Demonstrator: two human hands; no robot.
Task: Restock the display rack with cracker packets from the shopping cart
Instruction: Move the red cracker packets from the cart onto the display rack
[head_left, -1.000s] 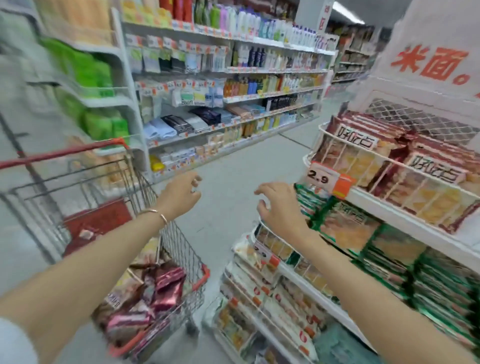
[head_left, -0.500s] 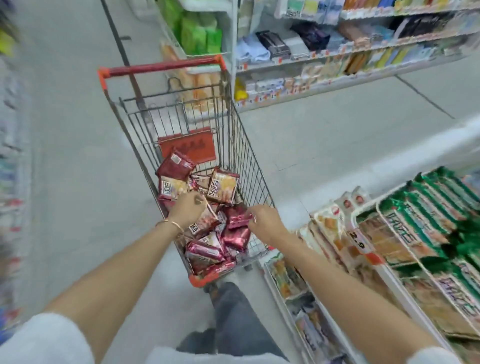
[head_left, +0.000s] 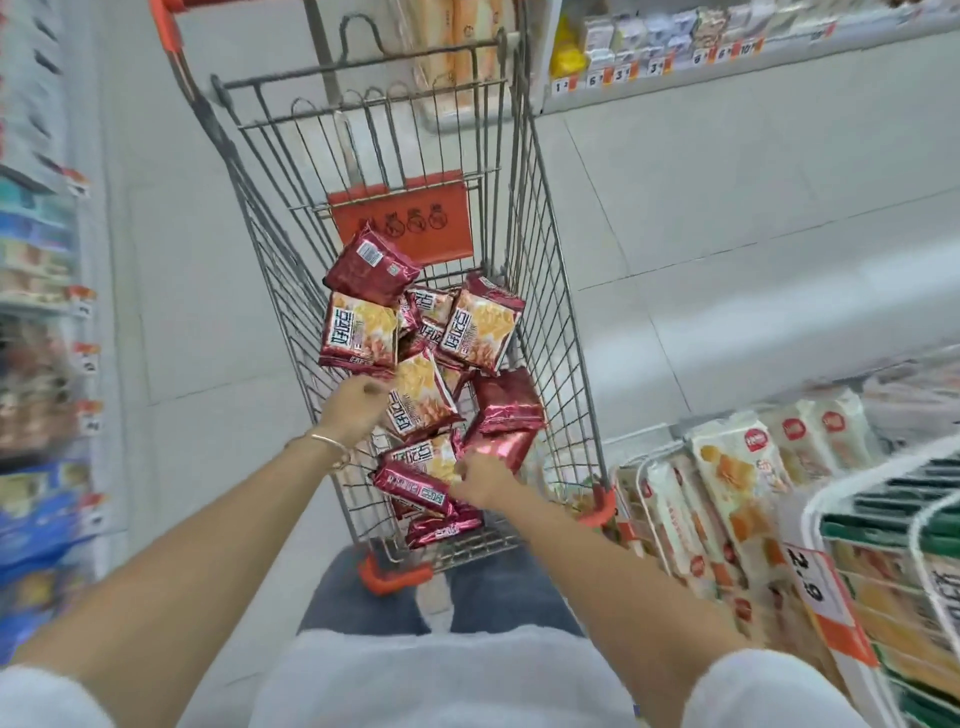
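Two glossy cracker packets (head_left: 423, 402) (head_left: 501, 446) crinkle in left hand (head_left: 353, 410) and right hand (head_left: 483, 480).

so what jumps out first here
The heap of shiny red cracker packets in the wire shopping cart, centre of view. The left hand and right hand are down among them. At the right edge, the display rack carries a 2.9 price tag.

Both hands (head_left: 353, 410) (head_left: 480, 480) forward, fingers curled
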